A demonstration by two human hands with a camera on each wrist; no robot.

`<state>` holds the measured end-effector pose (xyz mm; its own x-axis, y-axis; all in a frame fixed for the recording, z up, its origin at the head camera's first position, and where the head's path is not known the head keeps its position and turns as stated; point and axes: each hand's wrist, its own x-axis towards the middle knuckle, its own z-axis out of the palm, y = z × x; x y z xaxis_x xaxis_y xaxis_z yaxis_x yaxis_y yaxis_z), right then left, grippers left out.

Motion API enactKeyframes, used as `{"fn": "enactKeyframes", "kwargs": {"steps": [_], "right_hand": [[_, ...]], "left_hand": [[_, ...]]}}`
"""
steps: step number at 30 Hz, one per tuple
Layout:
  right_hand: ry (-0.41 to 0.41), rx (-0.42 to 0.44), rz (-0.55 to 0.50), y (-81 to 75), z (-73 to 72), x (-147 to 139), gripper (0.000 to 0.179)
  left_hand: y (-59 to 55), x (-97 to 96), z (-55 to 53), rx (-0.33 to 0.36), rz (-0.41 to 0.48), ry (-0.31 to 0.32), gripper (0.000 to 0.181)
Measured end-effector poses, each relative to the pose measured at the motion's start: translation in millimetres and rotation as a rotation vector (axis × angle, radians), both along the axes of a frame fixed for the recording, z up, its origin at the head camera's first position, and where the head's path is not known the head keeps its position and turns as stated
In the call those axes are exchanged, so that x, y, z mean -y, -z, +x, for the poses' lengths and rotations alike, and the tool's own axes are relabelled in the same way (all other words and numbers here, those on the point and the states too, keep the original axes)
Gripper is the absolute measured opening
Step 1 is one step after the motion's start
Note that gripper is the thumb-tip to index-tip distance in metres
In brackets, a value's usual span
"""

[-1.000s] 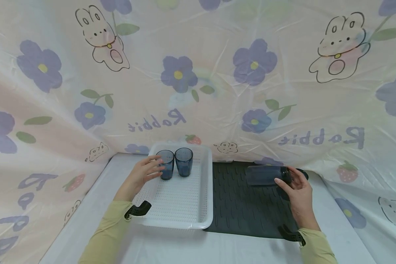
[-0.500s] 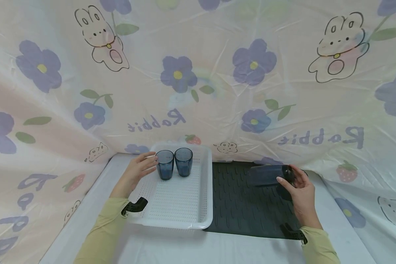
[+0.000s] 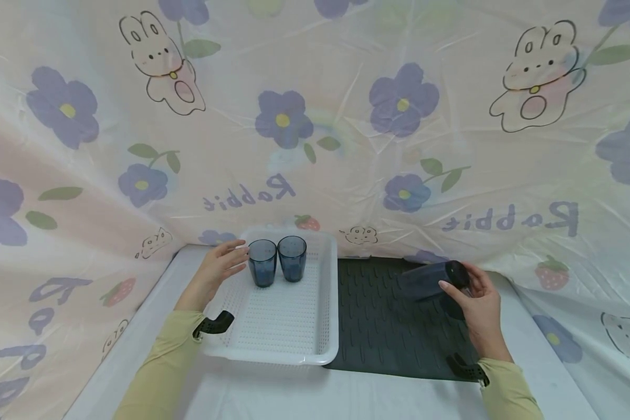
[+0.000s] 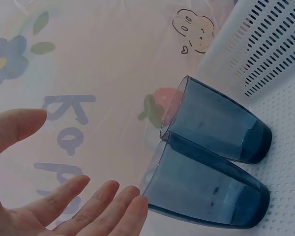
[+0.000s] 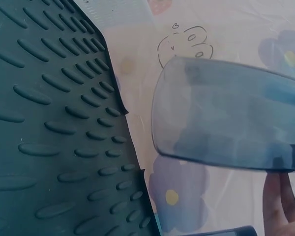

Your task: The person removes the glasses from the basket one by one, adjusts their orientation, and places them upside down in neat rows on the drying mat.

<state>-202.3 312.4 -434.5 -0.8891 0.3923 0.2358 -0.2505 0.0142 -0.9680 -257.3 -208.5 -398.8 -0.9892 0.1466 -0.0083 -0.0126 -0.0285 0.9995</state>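
Two blue drinking glasses stand upright side by side in a white perforated basket (image 3: 278, 326): the left glass (image 3: 263, 265) and the right glass (image 3: 292, 259). My left hand (image 3: 217, 273) is beside the left glass's rim, fingers extended; in the left wrist view its fingertips overlap the rim, and I cannot tell whether they touch. Over the dark ribbed mat (image 3: 394, 332), my right hand (image 3: 480, 309) grips a third blue glass (image 5: 221, 115) near its base. This glass is tilted, mouth pointing left and somewhat down. A dark object (image 3: 451, 308) beneath it is mostly hidden.
A printed sheet (image 3: 336, 163) with flowers and rabbits rises behind the basket and mat. Both lie next to each other on a white-covered table (image 3: 378, 394). The basket's raised wall (image 3: 333, 315) borders the mat's left edge.
My left hand has drawn back leftward from the left glass. The right hand has shifted slightly right, and its glass has gone from nearly level to mouth tipped down.
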Motion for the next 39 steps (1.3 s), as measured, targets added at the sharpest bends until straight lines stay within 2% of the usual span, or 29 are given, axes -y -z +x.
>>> {"fn": "enactKeyframes", "kwargs": {"steps": [6, 11, 15, 21, 25, 34, 39], "right_hand": [[0.024, 0.009, 0.030, 1.1, -2.1, 1.9, 0.068], [0.042, 0.020, 0.062, 2.4, -4.1, 2.8, 0.067], [0.040, 0.026, 0.086, 4.1, -4.5, 1.5, 0.066], [0.021, 0.020, 0.102, 6.7, -5.8, -0.7, 0.067], [0.018, 0.017, 0.121, 8.2, -7.6, -0.8, 0.066], [0.015, 0.011, 0.171, 8.8, -11.0, -2.4, 0.063], [0.008, 0.011, 0.177, 8.9, -13.3, -3.2, 0.068]], "left_hand": [[-1.3, 0.5, -2.7, 0.021, -0.020, -0.015, 0.062], [-9.3, -1.6, -0.9, 0.042, -0.024, -0.022, 0.059], [-14.0, -3.6, -0.7, 0.026, -0.008, -0.043, 0.057], [-2.1, 0.2, -12.8, -0.007, -0.019, -0.105, 0.055], [4.1, 1.3, -18.8, -0.013, -0.044, -0.114, 0.057], [5.5, -1.8, -23.7, 0.008, -0.058, -0.099, 0.060], [5.7, -3.6, -26.6, 0.018, -0.068, -0.096, 0.060]]}}
